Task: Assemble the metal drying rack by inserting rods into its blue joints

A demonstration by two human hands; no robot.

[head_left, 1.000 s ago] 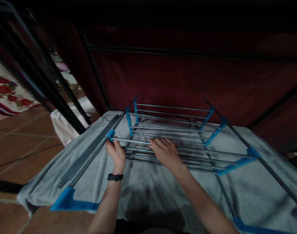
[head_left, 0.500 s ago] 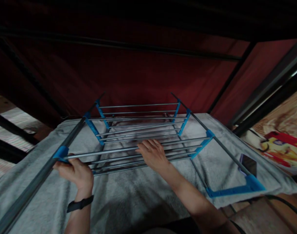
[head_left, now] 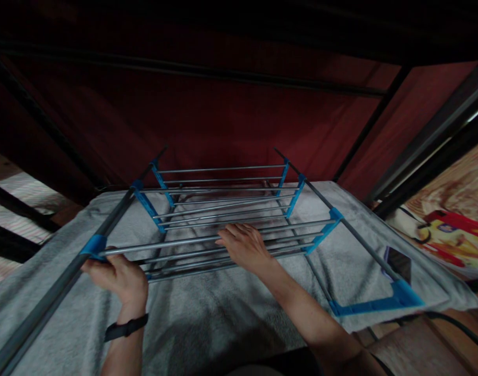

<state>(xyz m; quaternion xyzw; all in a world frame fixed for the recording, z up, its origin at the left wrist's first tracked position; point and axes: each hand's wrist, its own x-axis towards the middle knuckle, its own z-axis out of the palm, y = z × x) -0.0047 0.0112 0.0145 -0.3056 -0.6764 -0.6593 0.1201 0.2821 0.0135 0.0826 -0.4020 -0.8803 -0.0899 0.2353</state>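
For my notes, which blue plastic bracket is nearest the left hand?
The frontmost visible bracket on the left grey metal pole; all others sit farther away.

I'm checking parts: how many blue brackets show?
7 blue brackets: three on the left pole, three along the right pole, one at its near end; others may be hidden.

Metal rack [head_left: 295, 200] on a grey blanket [head_left: 207, 318]: the left hand [head_left: 121, 278] holds the near rod [head_left: 160, 244] at a blue joint [head_left: 94, 246]; the right hand [head_left: 244, 246] curls over mid-rod.

One head-worn view, forward and down, from close above the metal rack [head_left: 191, 241] toward the dark-red backdrop [head_left: 231, 125].
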